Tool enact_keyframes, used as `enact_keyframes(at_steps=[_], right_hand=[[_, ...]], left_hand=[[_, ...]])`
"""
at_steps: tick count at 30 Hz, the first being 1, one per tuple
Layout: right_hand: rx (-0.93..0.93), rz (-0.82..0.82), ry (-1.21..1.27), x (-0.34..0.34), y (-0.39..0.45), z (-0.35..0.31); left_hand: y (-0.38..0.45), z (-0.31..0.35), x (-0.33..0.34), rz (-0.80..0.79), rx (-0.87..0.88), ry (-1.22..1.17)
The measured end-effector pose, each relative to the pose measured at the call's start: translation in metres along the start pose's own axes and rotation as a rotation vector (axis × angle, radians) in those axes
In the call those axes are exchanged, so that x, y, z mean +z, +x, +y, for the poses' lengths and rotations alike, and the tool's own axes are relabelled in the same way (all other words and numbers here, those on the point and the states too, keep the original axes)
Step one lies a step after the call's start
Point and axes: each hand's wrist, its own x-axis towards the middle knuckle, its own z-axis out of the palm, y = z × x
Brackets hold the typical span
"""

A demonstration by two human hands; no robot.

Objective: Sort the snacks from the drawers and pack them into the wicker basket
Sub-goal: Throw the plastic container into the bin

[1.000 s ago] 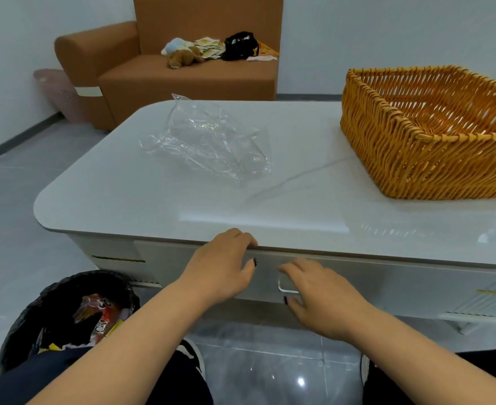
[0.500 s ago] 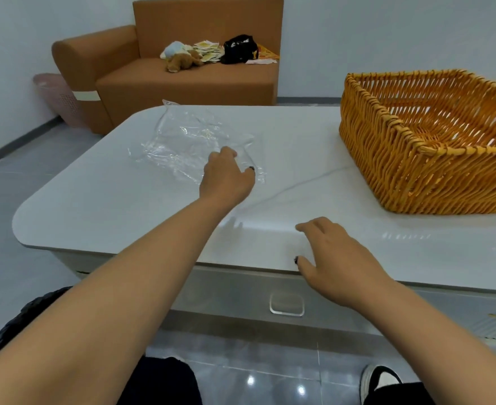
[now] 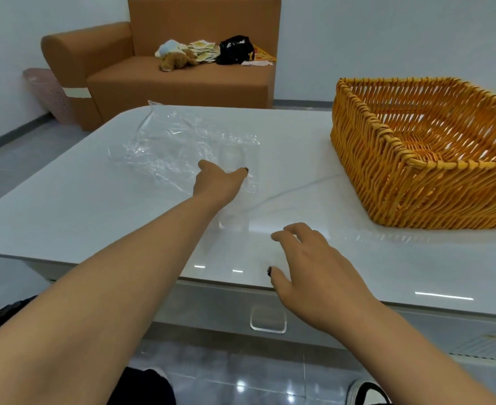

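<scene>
Two bare hands reach out over a glossy white table (image 3: 65,206), seen from the person's own head looking down. The left hand (image 3: 217,184) is stretched far forward to the near edge of a crumpled clear plastic bag (image 3: 182,147) lying flat on the left half of the tabletop. Its fingers curl down toward the plastic, but the back of the hand hides them, so I cannot tell whether they grasp the bag or only touch it. The right hand (image 3: 305,267) hovers low over the table's near edge, fingers relaxed and slightly spread, holding nothing.

The wicker basket (image 3: 387,176), woven in orange-yellow cane, stands on the right side of the table, well apart from both hands; the part of its inside that shows holds no snacks. Below the tabletop, the drawer front (image 3: 211,311) is closed, with a small clear handle (image 3: 268,321) just under the right wrist.

Beyond the table, a brown sofa (image 3: 182,80) carries a plush toy (image 3: 176,59), some packets and a black bag (image 3: 235,49). A pink bin (image 3: 49,92) stands beside the sofa.
</scene>
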Motion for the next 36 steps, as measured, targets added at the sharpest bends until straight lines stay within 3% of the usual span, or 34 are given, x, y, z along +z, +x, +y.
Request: enact_keyframes(at_steps=[6,12,21,24,29,36], right_hand=[[0.085,0.128,0.212,-0.006,0.002,0.004],[0.193,0.287,0.751,-0.007,0.012,-0.016],[0.029,0.069,1.100,0.018,0.009,-0.070],[-0.034,0.059,1.051,0.028,0.004,-0.083],[-0.179,-0.005,0.700,0.045,-0.003,-0.114],[-0.380,-0.088,0.428,0.080,0.005,-0.188]], left_hand=[[-0.068,-0.014,-0.037,-0.127,0.096,-0.174],[-0.131,-0.034,-0.070,-0.172,0.219,-0.295],[-0.184,-0.106,-0.097,-0.165,0.365,-0.246],[-0.190,-0.126,-0.117,-0.176,0.375,-0.225],[-0.192,-0.139,-0.175,-0.120,0.367,-0.341],[-0.191,-0.173,-0.233,0.001,0.265,-0.121]])
